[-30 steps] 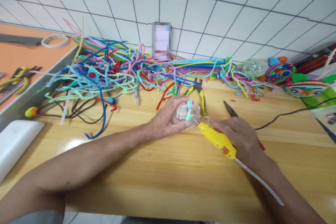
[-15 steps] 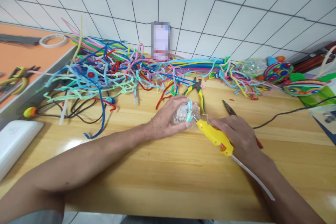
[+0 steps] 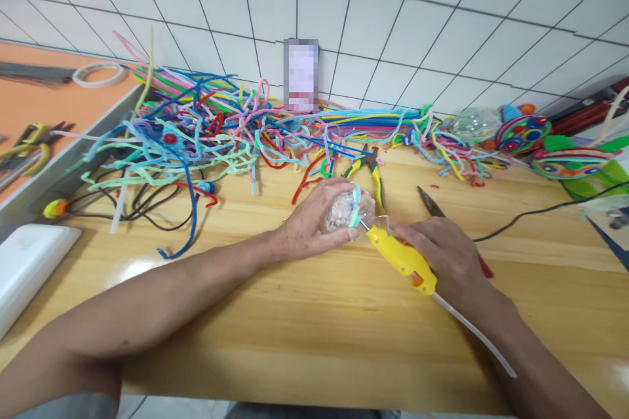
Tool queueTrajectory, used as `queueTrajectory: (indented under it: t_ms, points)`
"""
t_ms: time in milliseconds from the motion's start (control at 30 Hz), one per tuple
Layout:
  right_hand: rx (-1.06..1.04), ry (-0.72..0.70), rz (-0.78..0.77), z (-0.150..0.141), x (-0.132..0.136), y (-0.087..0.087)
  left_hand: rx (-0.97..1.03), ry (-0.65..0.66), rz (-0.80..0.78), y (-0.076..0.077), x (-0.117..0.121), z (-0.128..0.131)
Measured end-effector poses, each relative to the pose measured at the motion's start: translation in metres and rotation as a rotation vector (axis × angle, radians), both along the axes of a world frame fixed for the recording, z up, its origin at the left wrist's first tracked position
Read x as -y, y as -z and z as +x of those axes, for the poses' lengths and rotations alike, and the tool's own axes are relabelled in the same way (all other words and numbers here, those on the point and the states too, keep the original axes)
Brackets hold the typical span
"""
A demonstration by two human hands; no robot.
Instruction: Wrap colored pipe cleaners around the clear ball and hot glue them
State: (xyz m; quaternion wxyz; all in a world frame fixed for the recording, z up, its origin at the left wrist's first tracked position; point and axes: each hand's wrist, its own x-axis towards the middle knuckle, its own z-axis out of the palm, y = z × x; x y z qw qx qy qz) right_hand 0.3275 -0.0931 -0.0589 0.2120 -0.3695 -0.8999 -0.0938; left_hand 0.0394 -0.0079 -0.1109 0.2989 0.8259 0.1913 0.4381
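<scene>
Between the fingers and thumb of my left hand [image 3: 314, 222] is a clear, speckled ball [image 3: 339, 211]. A pale blue and green pipe cleaner strip [image 3: 356, 204] runs across its right side. My right hand [image 3: 445, 252] is closed around a yellow hot glue gun [image 3: 400, 258], whose metal nozzle meets the ball near the strip's lower end. From the gun's rear trails a whitish glue stick [image 3: 476, 334]. Whether fresh glue sits at the tip is too small to tell. Yellow-green pliers [image 3: 377, 183] lie just behind the ball.
Tangled pipe cleaners [image 3: 196, 124] line the back by a propped phone [image 3: 301, 75]. Dark-nosed pliers [image 3: 430, 201] lie behind my right hand. A black cord [image 3: 531, 216] crosses at right, near finished colourful crafts [image 3: 523, 134]. A white box [image 3: 37, 275] stands left.
The glue gun's nozzle has shifted very slightly left and down against the ball. Both hands otherwise keep their place and their hold.
</scene>
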Motion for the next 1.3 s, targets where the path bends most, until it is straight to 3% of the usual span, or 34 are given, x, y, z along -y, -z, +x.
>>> queueTrajectory:
  t_ms: [1300]
  points:
    - [-0.042, -0.020, -0.063, 0.0024, -0.0008, 0.0011, -0.029, 0.007, -0.012, -0.0013, 0.0006, -0.0005]
